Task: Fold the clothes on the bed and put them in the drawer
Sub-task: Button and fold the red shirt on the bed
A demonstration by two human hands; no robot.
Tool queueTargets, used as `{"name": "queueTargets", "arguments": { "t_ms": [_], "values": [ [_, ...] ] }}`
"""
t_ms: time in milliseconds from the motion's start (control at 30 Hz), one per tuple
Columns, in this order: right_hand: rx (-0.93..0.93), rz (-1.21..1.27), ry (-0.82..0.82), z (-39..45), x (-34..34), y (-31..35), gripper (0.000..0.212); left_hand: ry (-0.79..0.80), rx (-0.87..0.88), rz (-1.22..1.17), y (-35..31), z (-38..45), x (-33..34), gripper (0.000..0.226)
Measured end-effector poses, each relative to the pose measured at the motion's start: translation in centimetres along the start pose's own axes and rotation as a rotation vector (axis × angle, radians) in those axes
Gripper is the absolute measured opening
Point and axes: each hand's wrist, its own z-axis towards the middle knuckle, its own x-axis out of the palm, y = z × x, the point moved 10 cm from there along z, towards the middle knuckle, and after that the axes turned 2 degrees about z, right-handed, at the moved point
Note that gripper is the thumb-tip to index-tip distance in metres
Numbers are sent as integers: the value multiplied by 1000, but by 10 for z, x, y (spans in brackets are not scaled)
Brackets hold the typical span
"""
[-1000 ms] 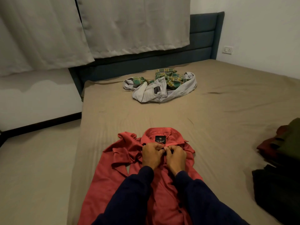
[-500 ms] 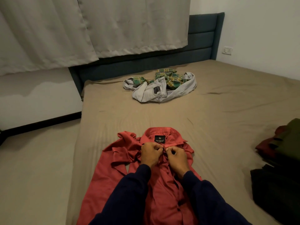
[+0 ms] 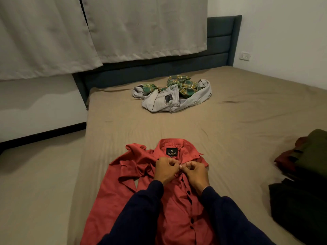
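Red cotton-like cloth filled the near end of the bed [image 3: 238, 124]: a red button-up shirt [image 3: 134, 197] lay front-up and roughly spread, collar away from the person, its left sleeve bunched beside the shoulder. The left hand [image 3: 166, 171] and the right hand [image 3: 195, 174] met just below the collar, each grip narrow, fingertips pinching the placket edges as if fastening the top button; the button itself was hidden under the fingers. Lower down the placket 4 dark buttons showed, and whether they were done up I could not tell. Judged from this, the shirt was at the preparing stage and no fold had yet been made in it. Farther up the bed, well apart from the shirt, a tangled heap of light grey jeans [image 3: 159, 101] and a green plaid shirt [image 3: 184, 85] lay unfolded. At the right edge sat a stack of folded dark clothes [image 3: 304, 188], olive and maroon pieces on top, black below, so some folding looked finished. No drawer was in view, and the putting away seemed wholly left to do.
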Motion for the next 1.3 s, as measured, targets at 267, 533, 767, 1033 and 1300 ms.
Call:
{"name": "queueTargets", "arguments": {
  "t_ms": [267, 533, 767, 1033, 1300],
  "values": [
    [-58, -81, -105, -10, -1, 13, 15, -88, -217, -190, 20, -6, 4, 19],
    [-113, -1, -82, -14, 2, 15, 7, -182, -268, -245, 34, -5, 4, 36],
    [19, 158, 38, -2, 6, -2, 8, -256, -282, -333, 37, -7, 4, 32],
    [289, 541, 199, -1, 21, -19, 12, -172, -371, -624, 41, -12, 25, 10],
    [16, 234, 43, -5, 4, -13, 15, -141, -341, -623, 44, -9, 26, 26]
  ]
}}
